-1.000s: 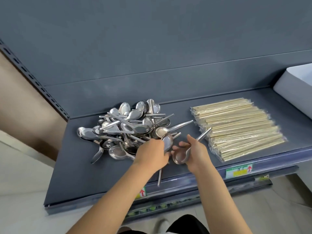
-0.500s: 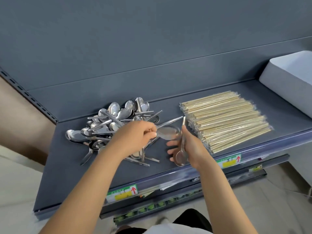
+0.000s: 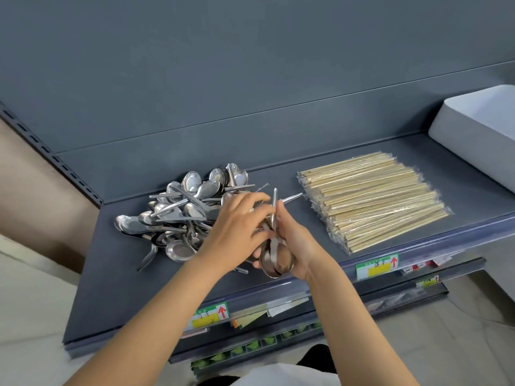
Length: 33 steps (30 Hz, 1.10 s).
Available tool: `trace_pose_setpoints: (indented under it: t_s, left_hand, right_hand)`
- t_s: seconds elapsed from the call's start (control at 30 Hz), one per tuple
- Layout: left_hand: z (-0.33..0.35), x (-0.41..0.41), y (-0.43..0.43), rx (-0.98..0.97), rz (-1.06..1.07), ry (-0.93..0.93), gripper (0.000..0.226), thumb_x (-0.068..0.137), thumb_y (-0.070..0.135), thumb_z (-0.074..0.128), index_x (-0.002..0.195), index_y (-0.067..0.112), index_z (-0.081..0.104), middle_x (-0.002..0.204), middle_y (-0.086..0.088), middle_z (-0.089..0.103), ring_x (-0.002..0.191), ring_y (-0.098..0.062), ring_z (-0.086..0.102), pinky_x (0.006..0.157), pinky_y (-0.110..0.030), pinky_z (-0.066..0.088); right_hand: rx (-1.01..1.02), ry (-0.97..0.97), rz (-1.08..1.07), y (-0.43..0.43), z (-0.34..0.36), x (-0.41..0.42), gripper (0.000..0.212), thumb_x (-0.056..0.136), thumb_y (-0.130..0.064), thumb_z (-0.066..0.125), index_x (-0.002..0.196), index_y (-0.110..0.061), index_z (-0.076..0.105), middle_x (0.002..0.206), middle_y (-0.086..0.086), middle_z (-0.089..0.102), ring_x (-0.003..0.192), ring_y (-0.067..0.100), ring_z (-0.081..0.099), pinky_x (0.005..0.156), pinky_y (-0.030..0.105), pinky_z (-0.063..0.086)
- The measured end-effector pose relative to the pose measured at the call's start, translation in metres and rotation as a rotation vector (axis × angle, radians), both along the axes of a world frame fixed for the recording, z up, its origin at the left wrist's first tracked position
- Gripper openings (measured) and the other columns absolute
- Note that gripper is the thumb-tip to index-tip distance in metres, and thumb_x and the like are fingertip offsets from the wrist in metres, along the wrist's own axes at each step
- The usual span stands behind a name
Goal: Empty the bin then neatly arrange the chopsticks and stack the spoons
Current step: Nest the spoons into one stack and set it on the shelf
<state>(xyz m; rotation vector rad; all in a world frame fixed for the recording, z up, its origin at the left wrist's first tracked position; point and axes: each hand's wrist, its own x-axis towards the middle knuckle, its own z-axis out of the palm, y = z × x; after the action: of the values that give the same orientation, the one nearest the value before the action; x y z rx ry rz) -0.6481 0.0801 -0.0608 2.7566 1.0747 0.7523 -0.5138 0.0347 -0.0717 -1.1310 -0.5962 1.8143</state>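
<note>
A loose heap of steel spoons (image 3: pixel 178 213) lies on the left half of the grey shelf (image 3: pixel 111 296). Wrapped wooden chopsticks (image 3: pixel 373 201) lie in a flat, aligned pile on the right half. My right hand (image 3: pixel 295 240) grips a small nested stack of spoons (image 3: pixel 276 260), bowls down near the shelf's front edge, handles pointing up. My left hand (image 3: pixel 237 229) is curled over the handles of that stack, pinching a spoon against it. Which fingers touch which spoon is hidden.
A white bin (image 3: pixel 479 135) stands at the far right of the shelf, its inside out of sight. Price labels (image 3: pixel 376 267) hang along the front rail. Lower shelves with green packets (image 3: pixel 250 349) sit below. A tan wall is on the left.
My left hand has carried a spoon from the heap over to my right hand and brought it onto the spoon held there. The two hands have come together.
</note>
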Motion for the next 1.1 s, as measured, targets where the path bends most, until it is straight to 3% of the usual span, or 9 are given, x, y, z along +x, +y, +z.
trace_pose_setpoints:
  t_s: [0.17,0.33,0.43,0.5,0.63,0.7,0.77,0.93,1.1]
  left_hand:
    - [-0.005,0.0,-0.011,-0.42,0.283,-0.354,0.061,0.082,0.027,0.074,0.134,0.017,0.045,0.131,0.005,0.046,0.116,-0.009,0.046,0.097,-0.021,0.037]
    - [0.0,-0.008,-0.018,-0.61,0.357,-0.518,0.038,0.091,0.027,0.061,0.127,0.022,0.05,0.127,0.007,0.055,0.097,-0.003,0.056,0.087,-0.022,0.047]
    - [0.01,-0.015,-0.027,-0.654,0.37,-0.487,0.025,0.088,0.035,0.064,0.11,0.027,0.056,0.106,0.01,0.062,0.077,0.004,0.058,0.069,-0.01,0.045]
    - [0.014,-0.016,-0.034,-0.72,0.373,-0.377,0.031,0.08,0.044,0.071,0.106,0.031,0.058,0.098,0.015,0.062,0.07,0.0,0.059,0.063,-0.013,0.045]
    - [0.008,-0.014,-0.04,-0.783,0.398,-0.369,0.042,0.072,0.036,0.081,0.108,0.026,0.063,0.096,0.015,0.062,0.075,-0.002,0.061,0.064,-0.011,0.045]
    - [0.006,-0.015,-0.039,-0.838,0.393,-0.437,0.04,0.072,0.027,0.082,0.108,0.022,0.065,0.095,0.014,0.063,0.079,0.001,0.06,0.064,-0.005,0.044]
    - [0.005,-0.015,-0.039,-0.921,0.388,-0.527,0.041,0.07,0.019,0.084,0.108,0.018,0.067,0.098,0.009,0.067,0.083,-0.004,0.064,0.069,-0.009,0.047]
    - [0.005,-0.015,-0.04,-1.045,0.344,-0.643,0.051,0.063,0.003,0.086,0.108,0.017,0.069,0.103,0.003,0.069,0.085,-0.007,0.068,0.074,-0.017,0.054]
    - [0.002,-0.018,-0.042,-1.057,0.282,-0.657,0.045,0.061,0.001,0.087,0.097,0.023,0.071,0.096,0.005,0.072,0.079,-0.004,0.068,0.069,-0.02,0.056]
  right_hand:
    - [0.028,-0.069,-0.093,-0.002,-0.001,-0.013,0.048,0.099,-0.046,0.038,0.1,-0.003,0.058,0.059,0.018,0.06,0.051,0.029,0.058,0.054,0.035,0.053]
    - [-0.158,0.297,-0.323,0.004,-0.004,-0.026,0.035,0.1,-0.037,0.043,0.091,-0.007,0.057,0.056,0.004,0.051,0.049,0.02,0.057,0.059,0.033,0.053]
    - [-0.176,0.316,-0.446,0.007,-0.016,-0.031,0.04,0.098,-0.046,0.043,0.088,-0.009,0.058,0.059,0.002,0.049,0.057,0.021,0.058,0.07,0.04,0.056]
    - [-0.137,0.341,-0.48,0.007,-0.017,-0.03,0.038,0.098,-0.045,0.041,0.088,-0.013,0.059,0.063,0.0,0.052,0.061,0.019,0.056,0.077,0.039,0.052]
    - [-0.024,0.448,-0.545,0.008,-0.01,-0.028,0.032,0.098,-0.042,0.042,0.082,-0.018,0.054,0.059,-0.006,0.045,0.055,0.011,0.046,0.062,0.022,0.046]
    - [0.02,0.478,-0.552,0.007,-0.007,-0.029,0.035,0.094,-0.049,0.045,0.082,-0.018,0.053,0.062,-0.005,0.043,0.055,0.011,0.046,0.064,0.024,0.048]
    - [0.031,0.495,-0.535,0.004,-0.004,-0.027,0.039,0.087,-0.056,0.051,0.082,-0.017,0.053,0.065,-0.004,0.042,0.059,0.012,0.047,0.069,0.027,0.049]
    - [0.003,0.502,-0.504,0.002,-0.009,-0.02,0.029,0.094,-0.043,0.049,0.088,-0.016,0.055,0.075,-0.001,0.061,0.081,0.015,0.062,0.082,0.032,0.049]
    - [-0.004,0.532,-0.441,-0.004,-0.016,-0.017,0.027,0.096,-0.038,0.047,0.091,-0.015,0.06,0.084,0.001,0.069,0.091,0.018,0.067,0.07,0.034,0.055]
